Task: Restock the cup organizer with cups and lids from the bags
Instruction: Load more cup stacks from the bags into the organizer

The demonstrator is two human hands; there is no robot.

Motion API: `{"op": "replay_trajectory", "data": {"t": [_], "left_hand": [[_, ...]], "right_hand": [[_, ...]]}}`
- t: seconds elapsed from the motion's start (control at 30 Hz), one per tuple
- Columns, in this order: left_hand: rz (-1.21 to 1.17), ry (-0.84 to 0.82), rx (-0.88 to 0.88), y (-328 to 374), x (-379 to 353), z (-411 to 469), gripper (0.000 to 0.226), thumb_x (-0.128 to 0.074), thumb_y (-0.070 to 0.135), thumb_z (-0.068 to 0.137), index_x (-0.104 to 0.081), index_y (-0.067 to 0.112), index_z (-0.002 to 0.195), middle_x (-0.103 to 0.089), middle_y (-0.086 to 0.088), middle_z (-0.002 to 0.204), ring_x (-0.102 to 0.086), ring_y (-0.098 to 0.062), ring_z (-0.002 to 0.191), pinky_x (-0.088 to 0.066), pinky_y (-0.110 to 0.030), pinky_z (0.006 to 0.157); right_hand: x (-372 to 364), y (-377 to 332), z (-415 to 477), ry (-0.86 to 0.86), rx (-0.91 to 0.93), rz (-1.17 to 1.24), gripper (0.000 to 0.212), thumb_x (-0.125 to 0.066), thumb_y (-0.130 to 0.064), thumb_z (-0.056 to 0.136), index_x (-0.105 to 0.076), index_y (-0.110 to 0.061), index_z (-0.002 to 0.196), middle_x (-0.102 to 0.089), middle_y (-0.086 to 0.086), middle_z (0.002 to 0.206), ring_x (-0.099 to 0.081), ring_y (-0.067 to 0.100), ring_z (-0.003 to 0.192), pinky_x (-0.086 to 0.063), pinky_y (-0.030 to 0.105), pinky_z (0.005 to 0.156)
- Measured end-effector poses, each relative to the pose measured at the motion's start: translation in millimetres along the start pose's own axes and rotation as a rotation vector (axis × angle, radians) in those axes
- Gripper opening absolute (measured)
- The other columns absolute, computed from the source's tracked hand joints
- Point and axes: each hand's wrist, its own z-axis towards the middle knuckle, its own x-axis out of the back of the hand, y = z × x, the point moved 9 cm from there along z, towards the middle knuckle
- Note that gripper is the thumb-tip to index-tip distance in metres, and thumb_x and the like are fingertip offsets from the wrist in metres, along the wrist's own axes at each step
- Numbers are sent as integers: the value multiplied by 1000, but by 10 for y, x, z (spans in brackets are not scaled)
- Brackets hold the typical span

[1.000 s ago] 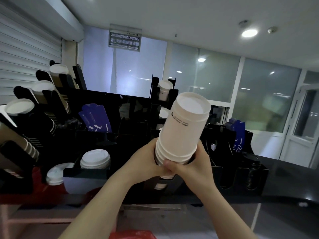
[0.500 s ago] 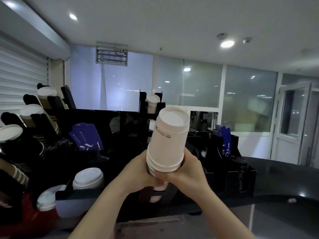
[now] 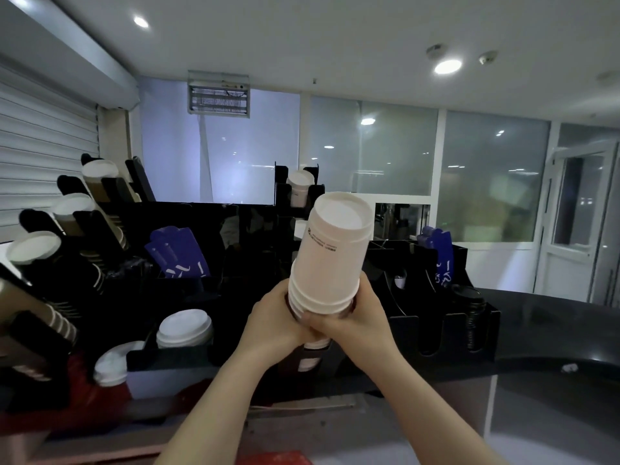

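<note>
- Left hand (image 3: 272, 325) and right hand (image 3: 364, 322): both forearms reach up from the lower edge and meet at mid-frame. The palms face each other.
- Fingers (image 3: 322, 322): curled and clamped round the lowest rims of a stack of white paper cups (image 3: 330, 256), fingertips touching at the front.
- Stack: nested mouth-down, bases up, its top tilted slightly right. It is held over a front slot of the black plastic cup organizer (image 3: 407, 325). More white cups (image 3: 310, 355) show in that slot just below the hands; whether the stack touches them cannot be told.
- Writing: a block of small dark print on the top cup's side, too small to read. White strokes on the blue card sleeves (image 3: 177, 251) are likewise unreadable.
- Organizer, left side: brown ribbed paper cups (image 3: 105, 193) lie slanted in their slots, with white domed lids (image 3: 184, 327) in front.
- Surface: glossy black bench (image 3: 553, 325) carrying the organizer.
- Room: white roller shutter (image 3: 43, 146) at left, frosted glass partition (image 3: 486, 179) behind, recessed ceiling lights on.
</note>
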Motion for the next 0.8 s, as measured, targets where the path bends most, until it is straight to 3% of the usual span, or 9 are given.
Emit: {"op": "replay_trajectory", "data": {"t": [0.07,0.2,0.27,0.33,0.4,0.5,0.57,0.73,0.8], "left_hand": [[-13,0,-3,6,-13,-26,69,-82,44,42,-57,46,107,-67,23,97,-61,5,90,-50,-20,76],[-76,-122,-78,96,-48,-89,67,-87,31,56,-55,43,115,-65,26,106,-58,11,97,-46,-7,71],[-73,-261,-122,212,-27,-110,67,-84,28,61,-52,45,118,-64,27,111,-57,10,104,-48,-9,81],[-93,-326,-171,369,78,-106,75,-79,30,62,-45,42,129,-61,22,121,-53,2,117,-44,-25,101],[-161,-299,-257,614,261,-109,82,-78,27,65,-39,35,137,-55,19,132,-44,-3,129,-35,-29,110],[-262,-237,-418,1075,500,-166,88,-78,14,72,-30,30,144,-49,11,140,-41,-9,133,-34,-24,107],[-282,-138,-481,1322,638,-169,93,-80,9,71,-26,28,146,-51,7,138,-45,-12,130,-37,-25,105],[-244,90,-546,1652,869,-42,73,-81,10,71,-45,19,133,-61,6,124,-58,-8,114,-48,-26,96],[-227,114,-532,1671,915,53,69,-82,13,69,-49,20,129,-65,9,117,-61,-5,108,-49,-21,91]], "right_hand": [[27,-79,-24,36,29,10,86,-91,-35,47,-53,-34,123,-66,-14,115,-63,5,107,-54,38,89],[107,-418,-36,107,127,47,82,-88,-35,51,-52,-29,125,-65,-15,115,-62,4,107,-54,30,87],[152,-654,-30,120,181,49,78,-87,-36,53,-52,-31,123,-65,-17,114,-61,3,108,-54,24,86],[171,-876,-14,107,216,46,74,-86,-38,53,-52,-34,119,-65,-18,112,-62,2,106,-53,20,83],[152,-1061,9,67,229,43,75,-86,-40,52,-52,-32,118,-66,-15,111,-62,4,105,-54,25,84],[90,-1285,81,-6,232,53,77,-88,-33,54,-51,-26,122,-66,-11,113,-63,7,106,-53,35,88],[74,-1409,165,-36,221,73,75,-87,-28,57,-51,-21,123,-67,-8,112,-64,7,104,-54,34,88],[94,-1637,400,-158,165,93,70,-80,-28,62,-51,-17,124,-69,-3,112,-66,9,101,-55,26,79],[114,-1723,466,-214,150,59,61,-77,-43,66,-56,-22,119,-70,-7,107,-67,5,98,-53,21,76]]}}
